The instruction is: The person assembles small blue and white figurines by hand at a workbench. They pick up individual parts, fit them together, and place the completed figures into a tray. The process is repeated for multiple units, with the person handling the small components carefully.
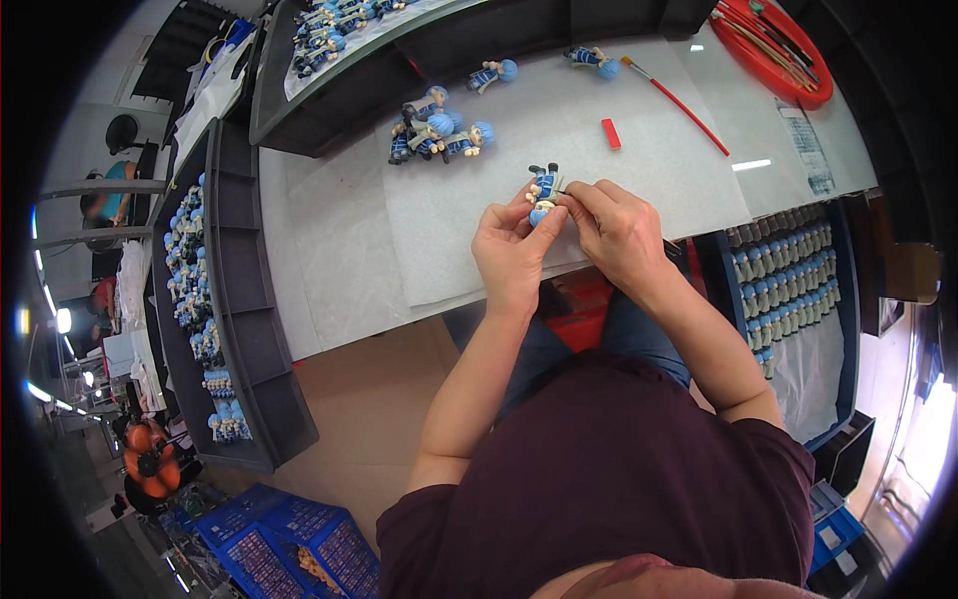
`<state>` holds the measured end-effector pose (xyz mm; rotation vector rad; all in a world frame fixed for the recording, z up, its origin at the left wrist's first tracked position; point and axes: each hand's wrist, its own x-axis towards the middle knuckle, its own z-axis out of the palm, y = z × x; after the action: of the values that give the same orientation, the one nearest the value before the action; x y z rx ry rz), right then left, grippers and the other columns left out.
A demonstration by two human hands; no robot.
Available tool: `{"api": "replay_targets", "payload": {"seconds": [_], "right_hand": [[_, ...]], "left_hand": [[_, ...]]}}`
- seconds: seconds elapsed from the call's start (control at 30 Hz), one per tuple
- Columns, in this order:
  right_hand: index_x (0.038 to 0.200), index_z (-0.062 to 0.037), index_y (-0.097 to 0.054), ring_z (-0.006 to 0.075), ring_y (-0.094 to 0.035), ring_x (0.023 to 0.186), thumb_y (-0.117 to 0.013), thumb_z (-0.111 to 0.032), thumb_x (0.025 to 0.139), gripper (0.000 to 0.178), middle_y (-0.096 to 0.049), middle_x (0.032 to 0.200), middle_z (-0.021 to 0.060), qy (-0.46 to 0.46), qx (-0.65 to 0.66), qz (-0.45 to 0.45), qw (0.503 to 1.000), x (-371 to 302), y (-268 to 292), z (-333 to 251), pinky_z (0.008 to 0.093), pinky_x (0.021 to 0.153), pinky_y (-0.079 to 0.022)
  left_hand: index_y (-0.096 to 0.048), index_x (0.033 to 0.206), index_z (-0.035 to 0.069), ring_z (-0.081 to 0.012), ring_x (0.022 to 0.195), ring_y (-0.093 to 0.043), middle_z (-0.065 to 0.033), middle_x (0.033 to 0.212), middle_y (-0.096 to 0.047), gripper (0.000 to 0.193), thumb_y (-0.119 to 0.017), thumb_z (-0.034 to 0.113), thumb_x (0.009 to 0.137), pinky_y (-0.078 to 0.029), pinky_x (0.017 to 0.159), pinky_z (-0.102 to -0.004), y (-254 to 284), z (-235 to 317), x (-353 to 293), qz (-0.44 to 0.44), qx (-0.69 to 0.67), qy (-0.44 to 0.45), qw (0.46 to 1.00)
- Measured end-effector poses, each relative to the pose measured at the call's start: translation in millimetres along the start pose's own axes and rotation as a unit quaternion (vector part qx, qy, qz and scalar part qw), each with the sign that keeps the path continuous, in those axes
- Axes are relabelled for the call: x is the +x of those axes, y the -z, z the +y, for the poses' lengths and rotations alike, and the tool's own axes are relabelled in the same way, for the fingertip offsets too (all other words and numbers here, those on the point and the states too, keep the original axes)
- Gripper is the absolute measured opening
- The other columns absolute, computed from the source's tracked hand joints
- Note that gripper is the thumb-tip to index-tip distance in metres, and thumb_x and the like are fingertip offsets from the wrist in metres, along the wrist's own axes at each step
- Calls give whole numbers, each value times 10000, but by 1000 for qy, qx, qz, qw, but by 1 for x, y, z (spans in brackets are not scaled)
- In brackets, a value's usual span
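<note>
A small blue-haired figurine is held over the white sheet, its dark feet pointing away from me and its head toward me. My left hand is closed around its head end, thumb and fingers pinching it. My right hand is closed at the figurine's right side, thumb and forefinger pressed together. Something thin and dark shows at those fingertips, too small to name. Beyond my hands lies a loose cluster of similar figurines. Two more, a figurine and another figurine, lie apart near the far edge.
A red-handled brush and a small red block lie right of the figurines. At far right is a red tray of brushes. Dark trays of figurines stand at left, back and right. Blue crates sit lower left.
</note>
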<state>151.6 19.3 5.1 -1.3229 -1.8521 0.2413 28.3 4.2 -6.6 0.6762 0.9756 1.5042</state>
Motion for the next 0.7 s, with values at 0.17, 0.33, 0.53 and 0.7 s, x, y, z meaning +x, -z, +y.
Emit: {"api": "replay_targets", "payload": {"seconds": [0.17,0.33,0.53,0.7], "right_hand": [[793,-89,-615,260,-558,516,-618,-171,790,82,-529,612,61,8,2,-4,1000,0,0,1,347,434,-429],[791,-89,-617,261,-559,515,-619,-175,789,86,-534,613,61,6,2,-4,1000,0,1,0,348,433,-429],[796,-88,-621,263,-556,502,-620,-176,789,88,-538,610,63,-4,5,10,1000,0,-1,0,345,429,-431],[802,-90,-623,261,-558,502,-622,-177,788,89,-538,610,62,1,3,8,1000,-1,-2,1,343,425,-429]], "left_hand": [[-479,864,11,-165,928,-574,-230,1192,-487,254,-659,-102,725,-494,801,-245,3,-3,1,-6,-4,1,1000],[-481,865,12,-162,926,-574,-230,1192,-486,255,-661,-102,724,-494,800,-244,3,-2,0,-8,-2,1,1000],[-482,859,14,-160,920,-575,-232,1194,-482,252,-661,-102,725,-495,801,-242,3,-2,1,-9,-2,3,1000],[-489,836,23,-155,850,-597,-140,958,-589,246,-652,-121,721,-519,791,-266,0,-2,1,3,-12,-13,1000]]}}
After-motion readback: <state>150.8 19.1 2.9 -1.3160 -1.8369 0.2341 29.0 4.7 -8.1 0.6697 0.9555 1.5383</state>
